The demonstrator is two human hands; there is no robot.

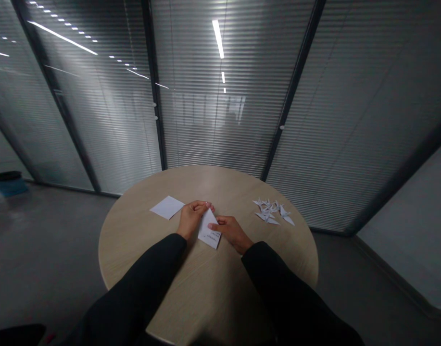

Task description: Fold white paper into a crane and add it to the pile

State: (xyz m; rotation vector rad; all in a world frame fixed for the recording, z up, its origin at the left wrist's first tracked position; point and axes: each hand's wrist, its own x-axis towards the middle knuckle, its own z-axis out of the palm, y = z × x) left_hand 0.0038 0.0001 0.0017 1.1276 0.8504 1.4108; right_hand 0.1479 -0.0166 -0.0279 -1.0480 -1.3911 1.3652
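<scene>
You're pinching that folded paper (207, 234) (yep, dark scribbles (214, 236) showing) with 2 hands: left hand (193, 217) gripping the top corner, right hand (233, 231) the right edge. It's sitting over the round table (133, 250), between a white sheet (168, 207) and some paper cranes (268, 209).

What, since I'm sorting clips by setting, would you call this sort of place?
Probably an office or small meeting room: dark-framed glass walls with blinds, a strip light showing in the glass, and a plain rounded table.
</scene>
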